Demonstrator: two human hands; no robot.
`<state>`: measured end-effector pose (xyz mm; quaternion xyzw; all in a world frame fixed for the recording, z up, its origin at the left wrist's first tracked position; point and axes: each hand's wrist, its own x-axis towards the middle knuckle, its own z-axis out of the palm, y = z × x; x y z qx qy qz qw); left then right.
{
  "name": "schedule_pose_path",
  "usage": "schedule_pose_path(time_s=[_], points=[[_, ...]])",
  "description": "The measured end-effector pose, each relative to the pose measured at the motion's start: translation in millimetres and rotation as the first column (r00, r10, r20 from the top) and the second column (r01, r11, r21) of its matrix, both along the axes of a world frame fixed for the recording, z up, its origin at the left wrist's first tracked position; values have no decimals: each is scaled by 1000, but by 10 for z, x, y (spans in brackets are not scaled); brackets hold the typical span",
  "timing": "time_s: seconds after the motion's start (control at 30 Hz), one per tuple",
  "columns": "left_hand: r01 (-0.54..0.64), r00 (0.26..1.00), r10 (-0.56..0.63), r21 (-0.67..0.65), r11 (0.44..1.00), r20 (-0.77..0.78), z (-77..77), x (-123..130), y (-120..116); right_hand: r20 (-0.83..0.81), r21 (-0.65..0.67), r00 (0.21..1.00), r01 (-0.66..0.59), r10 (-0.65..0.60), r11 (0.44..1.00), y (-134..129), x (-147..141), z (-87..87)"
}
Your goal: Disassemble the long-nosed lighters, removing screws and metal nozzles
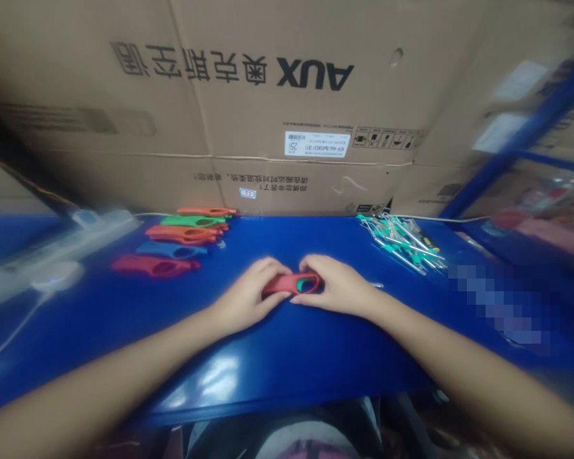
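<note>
A red plastic handle with an oval opening is held between both hands over the middle of the table. Its plain end is gripped by my left hand, thumb below and fingers above. My right hand closes round the end with the opening. Inside that opening shows a small green part; whether it is fixed there or pinched by the right fingers, I cannot tell. A short shiny piece lies just beyond my right wrist.
Red, blue, orange and green handles lie in a row at the left. Thin metal rods with green plastic parts are heaped at the back right. Cardboard stands behind the blue table. A white charger with a cable sits left.
</note>
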<state>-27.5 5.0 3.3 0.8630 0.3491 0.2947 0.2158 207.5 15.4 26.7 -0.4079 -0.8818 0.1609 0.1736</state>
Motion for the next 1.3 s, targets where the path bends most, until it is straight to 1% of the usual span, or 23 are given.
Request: schedule_pose_path(time_s=[0.1,0.2,0.23,0.3,0.37,0.4,0.5,0.57,0.63,0.73,0.87,0.93,1.03,1.1,1.2,1.23,1.3], points=[[-33,999,33,2,999,30,-17,-14,31,-122,-77,992,9,-18,997,73,42,-26],[-59,997,60,-20,998,46,-43,-16,56,-249,-202,966,26,-77,979,142,80,-66],[-76,995,78,-37,996,55,-49,-15,60,-271,-229,957,36,-99,973,161,93,-77],[-116,989,123,-89,989,80,-52,-10,60,-276,-241,954,51,-119,969,193,116,-91],[-140,981,157,-149,979,110,-43,-5,50,-237,-204,966,57,-105,977,207,135,-86],[-145,977,169,-174,974,127,-36,-4,43,-199,-167,977,46,-79,985,204,141,-76],[-138,964,184,-230,963,192,-25,-4,23,-9,-7,1000,-1,1,1000,154,148,-24],[-126,952,189,-254,959,241,-36,-8,19,115,67,993,-16,8,998,100,142,18],[-125,936,201,-261,957,290,-58,-12,22,176,92,984,-8,-8,996,52,132,51],[-114,901,217,-276,954,377,-89,-12,26,177,100,984,5,-23,995,18,120,78],[-53,864,194,-297,953,465,-87,-13,3,155,100,987,32,-47,995,16,121,90],[-68,843,216,-301,951,493,-62,-25,-11,170,105,984,42,-59,994,16,128,96],[-135,806,279,-297,945,523,-8,-60,-8,191,110,980,32,-53,993,13,140,106],[-188,815,312,-286,940,489,24,-86,14,163,93,985,36,-51,995,13,144,112],[-264,889,338,-255,930,310,41,-109,61,45,32,998,49,-51,998,11,138,121],[-273,914,327,-233,933,240,37,-109,77,2,6,999,49,-49,999,5,132,125],[-248,953,270,-164,955,134,17,-99,101,-63,-35,997,42,-45,999,-15,116,138]])
